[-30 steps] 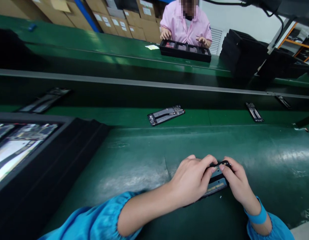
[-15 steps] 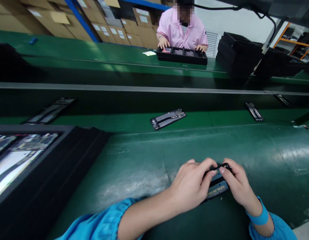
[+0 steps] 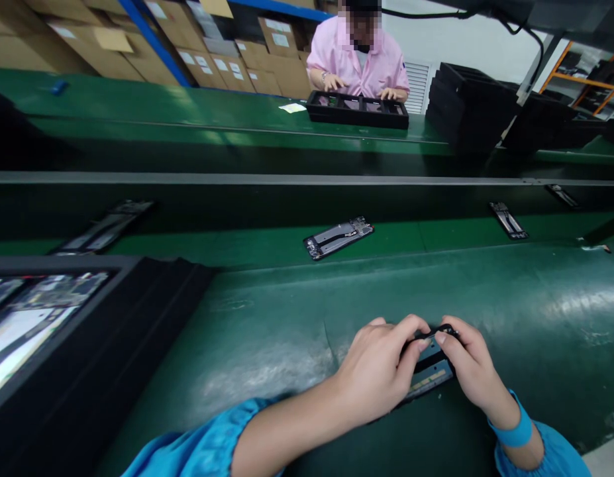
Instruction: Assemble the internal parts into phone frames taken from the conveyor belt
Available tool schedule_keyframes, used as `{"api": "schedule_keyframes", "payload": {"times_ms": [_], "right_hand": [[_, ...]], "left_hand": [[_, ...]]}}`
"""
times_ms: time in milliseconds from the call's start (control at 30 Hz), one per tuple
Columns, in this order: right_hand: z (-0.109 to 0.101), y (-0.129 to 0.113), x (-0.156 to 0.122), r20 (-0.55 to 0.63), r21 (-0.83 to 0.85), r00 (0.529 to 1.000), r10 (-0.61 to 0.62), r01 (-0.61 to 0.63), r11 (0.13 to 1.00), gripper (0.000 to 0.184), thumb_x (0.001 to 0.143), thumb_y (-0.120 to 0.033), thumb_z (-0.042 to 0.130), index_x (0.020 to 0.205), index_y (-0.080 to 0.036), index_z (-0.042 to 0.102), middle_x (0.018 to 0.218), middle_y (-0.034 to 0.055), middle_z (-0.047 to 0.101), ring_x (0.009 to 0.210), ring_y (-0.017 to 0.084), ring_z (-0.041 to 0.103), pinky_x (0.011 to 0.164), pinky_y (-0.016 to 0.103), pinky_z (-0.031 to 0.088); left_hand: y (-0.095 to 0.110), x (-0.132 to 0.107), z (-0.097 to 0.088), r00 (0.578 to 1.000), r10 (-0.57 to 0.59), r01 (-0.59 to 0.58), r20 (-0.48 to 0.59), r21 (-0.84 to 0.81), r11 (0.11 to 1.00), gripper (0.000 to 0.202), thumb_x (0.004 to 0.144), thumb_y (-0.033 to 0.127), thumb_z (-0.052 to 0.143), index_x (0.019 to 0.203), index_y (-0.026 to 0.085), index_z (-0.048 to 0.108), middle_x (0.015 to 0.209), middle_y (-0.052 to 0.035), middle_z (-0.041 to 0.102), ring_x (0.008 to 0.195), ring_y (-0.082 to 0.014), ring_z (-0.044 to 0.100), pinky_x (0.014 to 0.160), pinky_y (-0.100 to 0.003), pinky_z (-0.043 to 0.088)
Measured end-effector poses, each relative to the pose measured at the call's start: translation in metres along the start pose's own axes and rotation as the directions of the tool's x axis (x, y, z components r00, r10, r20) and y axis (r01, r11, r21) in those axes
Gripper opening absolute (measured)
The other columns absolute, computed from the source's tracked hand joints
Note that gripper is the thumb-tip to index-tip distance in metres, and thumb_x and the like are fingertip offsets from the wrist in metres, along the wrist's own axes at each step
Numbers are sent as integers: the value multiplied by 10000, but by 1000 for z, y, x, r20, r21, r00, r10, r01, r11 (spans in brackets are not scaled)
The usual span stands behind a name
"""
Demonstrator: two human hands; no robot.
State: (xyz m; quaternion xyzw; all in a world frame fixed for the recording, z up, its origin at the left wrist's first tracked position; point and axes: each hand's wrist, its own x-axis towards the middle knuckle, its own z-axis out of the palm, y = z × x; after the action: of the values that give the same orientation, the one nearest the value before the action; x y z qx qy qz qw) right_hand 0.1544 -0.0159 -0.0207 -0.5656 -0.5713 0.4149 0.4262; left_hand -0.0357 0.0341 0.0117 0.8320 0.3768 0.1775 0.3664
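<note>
An opened phone body (image 3: 430,376) with a dark frame and a grey inner plate sits low in front of me, tilted over the green bench. My left hand (image 3: 386,364) grips its upper left edge, thumb and fingers pinched at the rim. On the upper right corner, my right hand (image 3: 468,358) is closed around the frame, its thumb pressing on the inner face. Both thumbs are close together at the top end. My left hand covers much of the phone's left part, and the small parts under the fingertips cannot be made out.
Several opened phones, one of them mid-belt (image 3: 339,237), lie on the green strip beyond. At left stands a black foam tray (image 3: 152,298) holding phone bodies. Across the bench a person in pink (image 3: 359,63) has both hands at a black tray (image 3: 359,118); black trays (image 3: 473,106) are stacked beside.
My hands keep almost the same grip on the phone body. The phones on the green strip have shifted slightly right. The person opposite has lifted a hand a little off the tray.
</note>
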Motion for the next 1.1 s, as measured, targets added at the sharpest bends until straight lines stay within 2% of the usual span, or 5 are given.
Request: {"api": "schedule_keyframes", "payload": {"times_ms": [367,467,567,733,1100], "right_hand": [[-1,6,9,69,184,980,189,-199,963,361,936,-448,619,717,-184,509,670,-29,448,641,135,430,574,229,356],[-14,17,28,-57,427,930,364,-307,850,432,802,-551,766,738,-176,559,602,-46,462,518,104,422,477,202,359],[-26,29,61,-174,626,846,504,-299,720,493,708,-547,854,715,-187,518,499,-101,365,374,46,226,336,158,169],[-24,35,130,-229,665,839,494,-236,708,361,816,-385,814,780,-178,520,566,-37,554,351,31,245,296,129,143],[0,41,172,-176,521,900,399,-259,814,67,863,-179,636,892,-153,580,907,142,752,399,61,335,338,163,257]], "left_hand": [[-15,14,-4,1000,3,-3,1,7,1000,196,1004,343,470,1102,259,617,717,59,704,645,-143,641,833,-334,427],[-62,37,-33,986,-64,97,-157,213,972,311,981,479,509,1182,288,650,984,9,754,927,-181,691,962,-355,413],[-127,52,-74,865,-254,423,-433,354,834,592,931,528,544,1450,253,476,1472,-116,538,1392,-348,434,1112,-519,301],[-192,54,-107,823,-324,520,-467,387,762,847,848,656,591,1552,269,325,1460,-130,552,1407,-388,418,1140,-592,236],[-156,60,-114,839,-187,443,-511,440,781,997,785,571,676,1571,187,198,1203,-107,705,1200,-321,575,1002,-438,383]]}}
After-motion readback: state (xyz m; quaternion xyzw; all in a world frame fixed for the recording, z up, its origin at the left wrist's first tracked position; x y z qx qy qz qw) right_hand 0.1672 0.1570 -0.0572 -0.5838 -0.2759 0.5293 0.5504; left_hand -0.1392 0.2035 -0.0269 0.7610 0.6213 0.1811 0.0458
